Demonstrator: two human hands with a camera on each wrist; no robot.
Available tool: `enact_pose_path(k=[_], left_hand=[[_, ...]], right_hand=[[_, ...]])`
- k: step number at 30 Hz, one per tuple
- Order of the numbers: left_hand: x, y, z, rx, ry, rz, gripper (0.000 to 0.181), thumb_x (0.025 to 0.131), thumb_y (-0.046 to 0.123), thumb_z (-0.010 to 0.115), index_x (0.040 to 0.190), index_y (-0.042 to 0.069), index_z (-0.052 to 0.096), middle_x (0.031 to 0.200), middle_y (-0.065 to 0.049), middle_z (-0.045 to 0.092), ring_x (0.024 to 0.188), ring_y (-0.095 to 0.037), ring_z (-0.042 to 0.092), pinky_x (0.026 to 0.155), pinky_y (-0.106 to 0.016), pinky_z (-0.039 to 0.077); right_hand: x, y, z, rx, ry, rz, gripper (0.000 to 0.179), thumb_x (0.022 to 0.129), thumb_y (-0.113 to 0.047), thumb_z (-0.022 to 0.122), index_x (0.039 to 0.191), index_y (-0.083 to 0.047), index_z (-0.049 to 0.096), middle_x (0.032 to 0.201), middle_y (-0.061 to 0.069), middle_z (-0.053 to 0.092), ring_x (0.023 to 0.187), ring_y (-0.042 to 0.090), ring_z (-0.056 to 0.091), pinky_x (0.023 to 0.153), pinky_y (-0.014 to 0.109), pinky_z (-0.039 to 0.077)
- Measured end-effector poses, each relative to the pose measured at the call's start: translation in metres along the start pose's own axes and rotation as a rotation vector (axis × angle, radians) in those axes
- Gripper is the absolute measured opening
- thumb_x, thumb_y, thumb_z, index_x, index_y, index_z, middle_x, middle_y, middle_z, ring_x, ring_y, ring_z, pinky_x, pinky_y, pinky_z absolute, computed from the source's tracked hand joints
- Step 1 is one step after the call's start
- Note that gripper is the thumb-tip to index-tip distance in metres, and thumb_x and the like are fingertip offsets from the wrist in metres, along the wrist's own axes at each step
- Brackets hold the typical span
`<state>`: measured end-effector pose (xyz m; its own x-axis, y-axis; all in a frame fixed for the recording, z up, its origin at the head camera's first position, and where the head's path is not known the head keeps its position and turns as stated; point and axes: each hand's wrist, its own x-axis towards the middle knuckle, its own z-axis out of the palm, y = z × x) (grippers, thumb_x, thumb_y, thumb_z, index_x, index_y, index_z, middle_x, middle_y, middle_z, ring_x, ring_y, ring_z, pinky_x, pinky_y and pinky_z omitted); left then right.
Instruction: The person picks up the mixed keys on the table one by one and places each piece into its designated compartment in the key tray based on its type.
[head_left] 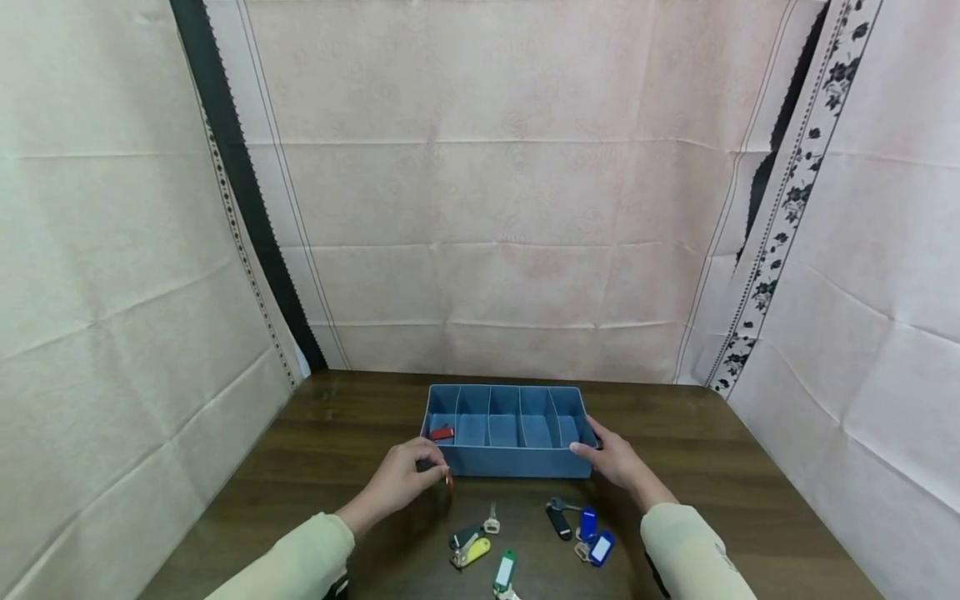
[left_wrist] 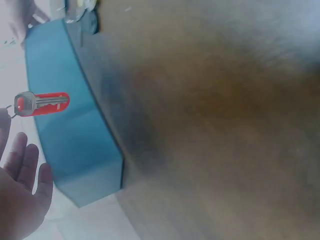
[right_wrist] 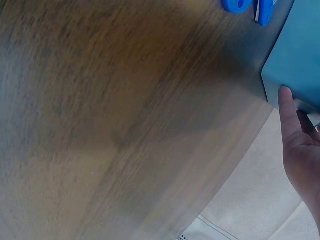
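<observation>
Pinching a small ring at its fingertips, the left hand [head_left: 408, 475] lets a red-tagged key [left_wrist: 47, 104] dangle by the left end of the blue five-compartment box [head_left: 517, 463]; its other fingers are loosely bent. Holding by the ring probably keeps key and tag hanging free. The right hand [head_left: 618, 458] grips the box's near right corner, thumb at the near rim, fingers along the right side, likely to steady it. A red tag [head_left: 442, 433] lies in the leftmost compartment. Yellow [head_left: 480, 548], green [head_left: 505, 568] and blue key tags [head_left: 601, 548] lie nearer, perhaps for easy reach.
</observation>
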<state>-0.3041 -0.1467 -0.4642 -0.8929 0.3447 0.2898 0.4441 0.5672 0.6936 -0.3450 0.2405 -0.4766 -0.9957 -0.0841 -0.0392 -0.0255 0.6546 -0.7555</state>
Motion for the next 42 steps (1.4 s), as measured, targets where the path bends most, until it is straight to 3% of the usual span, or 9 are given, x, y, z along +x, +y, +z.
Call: enact_pose_path(k=[8,14,22,26,32,42], left_hand=[[0.014,0.008,-0.013,-0.026,0.101,-0.049,0.009,0.092,0.020,0.073,0.084,0.024,0.073,0.100,0.007,0.063,0.096,-0.019,0.058,0.085,-0.038,0.053],[0.028,0.012,-0.023,-0.074,0.162,-0.096,0.007,0.092,0.018,0.073,0.085,0.019,0.074,0.101,0.005,0.064,0.094,-0.020,0.056,0.080,-0.033,0.053],[0.049,0.006,-0.031,-0.079,0.237,-0.086,0.009,0.092,0.017,0.072,0.084,0.016,0.074,0.102,0.001,0.066,0.089,-0.018,0.058,0.074,-0.032,0.053],[0.061,0.003,-0.034,-0.093,0.261,-0.105,0.009,0.093,0.019,0.072,0.088,0.012,0.076,0.105,0.000,0.066,0.094,-0.019,0.059,0.081,-0.036,0.053],[0.078,0.001,-0.036,-0.117,0.304,-0.113,0.011,0.094,0.021,0.070,0.088,0.012,0.076,0.107,-0.003,0.065,0.098,-0.022,0.060,0.088,-0.043,0.051],[0.091,-0.006,-0.032,-0.128,0.370,-0.183,0.017,0.095,0.024,0.069,0.091,0.009,0.077,0.104,-0.007,0.066,0.096,-0.023,0.058,0.082,-0.040,0.051]], right_hand=[[0.003,0.000,-0.001,-0.004,0.010,-0.008,0.097,0.088,-0.064,0.060,0.159,-0.013,0.019,0.155,0.028,0.030,0.136,0.053,0.033,0.101,0.068,0.035],[0.004,-0.001,-0.001,0.000,0.017,-0.012,0.093,0.091,-0.060,0.060,0.159,-0.013,0.019,0.155,0.028,0.030,0.133,0.053,0.039,0.100,0.066,0.038],[0.002,0.000,0.000,0.021,0.019,-0.021,0.089,0.093,-0.055,0.061,0.159,-0.012,0.019,0.153,0.030,0.032,0.119,0.049,0.055,0.097,0.062,0.044],[0.003,-0.001,-0.001,0.029,0.025,-0.023,0.084,0.096,-0.048,0.061,0.159,-0.012,0.020,0.153,0.030,0.032,0.119,0.049,0.055,0.096,0.062,0.044],[0.002,-0.003,-0.002,0.030,0.026,-0.023,0.080,0.098,-0.042,0.061,0.159,-0.012,0.019,0.153,0.031,0.032,0.119,0.049,0.056,0.096,0.061,0.045],[-0.001,0.000,0.003,0.024,0.019,-0.040,0.084,0.096,-0.048,0.062,0.158,-0.009,0.021,0.151,0.032,0.035,0.116,0.049,0.058,0.094,0.060,0.047]])
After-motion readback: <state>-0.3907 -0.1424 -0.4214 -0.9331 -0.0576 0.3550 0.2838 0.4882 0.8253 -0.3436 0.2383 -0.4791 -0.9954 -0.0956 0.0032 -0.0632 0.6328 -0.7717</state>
